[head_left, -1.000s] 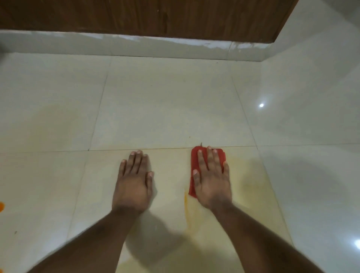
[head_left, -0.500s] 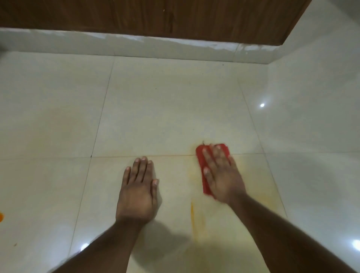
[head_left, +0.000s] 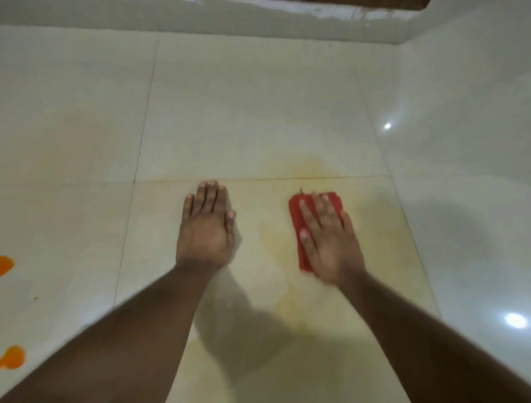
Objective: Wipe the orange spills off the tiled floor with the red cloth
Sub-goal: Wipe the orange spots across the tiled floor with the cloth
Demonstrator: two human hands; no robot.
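My right hand [head_left: 327, 238] lies flat with straight fingers on the folded red cloth [head_left: 297, 218], pressing it to the tiled floor [head_left: 244, 115]. Only the cloth's left edge and far end show past the hand. My left hand [head_left: 205, 230] rests flat on the tile to the left, palm down, holding nothing. A pale orange smear [head_left: 275, 244] spreads over the tile between and around the hands. Two bright orange spills [head_left: 5, 264] sit at the far left edge, the lower orange spill [head_left: 13, 356] nearer to me.
A white skirting strip [head_left: 258, 20] runs along the far wall under a brown wooden panel [head_left: 373, 3]. A white wall surface [head_left: 474, 86] rises on the right. Grout lines cross the floor just beyond my fingertips.
My right hand has drawn the cloth back toward me, off the grout line. The orange streak near my right wrist has become a faint smear. The view has tilted down; a second spill shows at left.
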